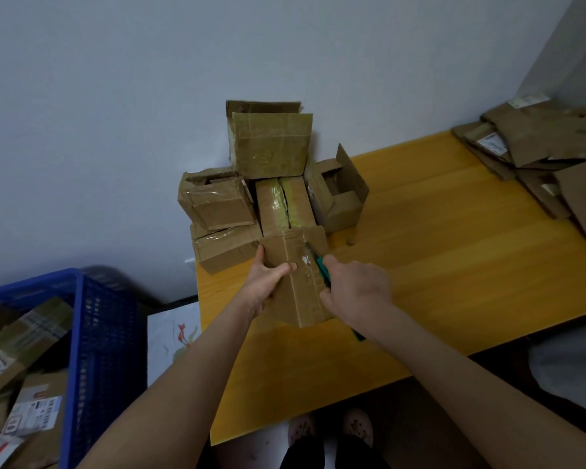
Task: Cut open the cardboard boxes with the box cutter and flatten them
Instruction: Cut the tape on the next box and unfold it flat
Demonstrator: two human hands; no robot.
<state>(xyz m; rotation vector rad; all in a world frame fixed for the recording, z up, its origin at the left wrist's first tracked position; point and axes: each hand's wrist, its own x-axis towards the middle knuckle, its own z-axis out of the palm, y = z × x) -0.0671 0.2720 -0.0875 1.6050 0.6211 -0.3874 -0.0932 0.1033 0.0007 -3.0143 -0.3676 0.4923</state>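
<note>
Left grip (264, 283) curls around a taped cardboard box (282, 248) on the yellow surface (437, 238). Right grip (356, 286) clasps the green box cutter (324, 270), blade against the box's tape. Other boxes (271, 145) are stacked just behind.

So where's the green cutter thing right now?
In the head view, the box cutter is in the right hand, mid-picture over the yellow table, its blade against the taped box that the left hand holds.
</note>
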